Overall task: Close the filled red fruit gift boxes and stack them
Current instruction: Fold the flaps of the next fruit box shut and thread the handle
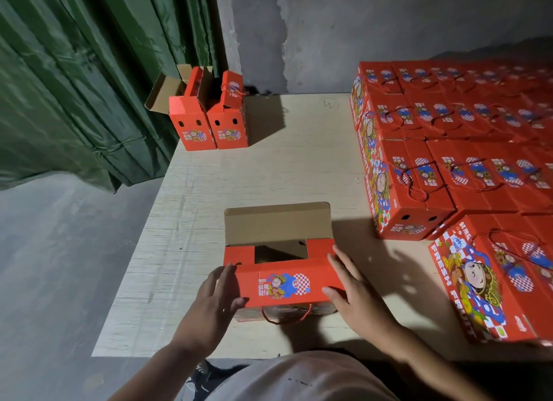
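Observation:
A red fruit gift box (284,284) stands near the table's front edge, its near printed flap folded down over the top and its far brown flap standing up. A dark gap shows between the flaps. My left hand (214,302) presses the flap's left end with straight fingers. My right hand (350,287) lies flat along its right end, thumb on the flap's front. A red cord handle (287,317) hangs below the flap. Many shut red boxes (466,149) are stacked in rows on the right.
Two open red boxes (209,116) stand at the far left corner of the pale wooden table (269,173). A green curtain (89,86) hangs at the left, a grey wall behind. A shut box (490,281) lies at the near right.

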